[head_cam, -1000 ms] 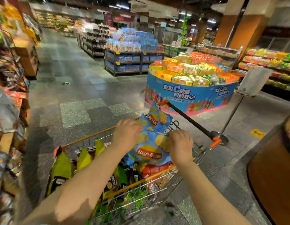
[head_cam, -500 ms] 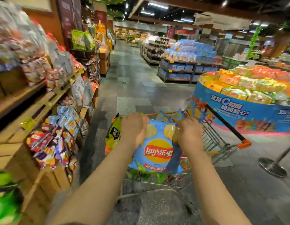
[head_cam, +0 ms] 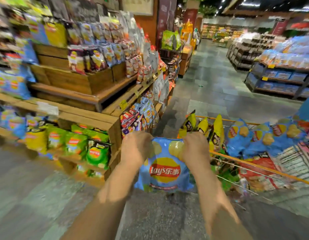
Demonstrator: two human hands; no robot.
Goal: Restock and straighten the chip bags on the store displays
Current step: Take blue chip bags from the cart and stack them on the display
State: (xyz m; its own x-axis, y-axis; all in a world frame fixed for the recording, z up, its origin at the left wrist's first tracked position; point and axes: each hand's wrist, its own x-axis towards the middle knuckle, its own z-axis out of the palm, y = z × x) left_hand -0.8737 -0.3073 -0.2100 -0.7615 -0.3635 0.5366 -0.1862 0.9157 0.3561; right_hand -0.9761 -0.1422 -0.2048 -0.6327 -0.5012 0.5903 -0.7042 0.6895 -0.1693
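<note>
A blue Lay's chip bag (head_cam: 165,170) hangs in front of me, held by its top edge. My left hand (head_cam: 135,149) grips the top left corner and my right hand (head_cam: 195,148) grips the top right corner. The bag is clear of the shopping cart (head_cam: 254,163), which stands to the right and holds several blue, yellow and red chip bags. The wooden chip display (head_cam: 91,118) is to my left, with green bags (head_cam: 96,151) on its lowest shelf and blue and mixed bags on the tiers above.
An aisle of grey floor tiles (head_cam: 211,80) runs ahead between the wooden display and blue shelving (head_cam: 278,78) at the right. More snack racks (head_cam: 171,40) line the left side further on. The view is motion-blurred.
I have turned left: the wooden display now fills the left of the view and the cart has shifted right. Both hands still hold the blue bag, now lifted out of the cart.
</note>
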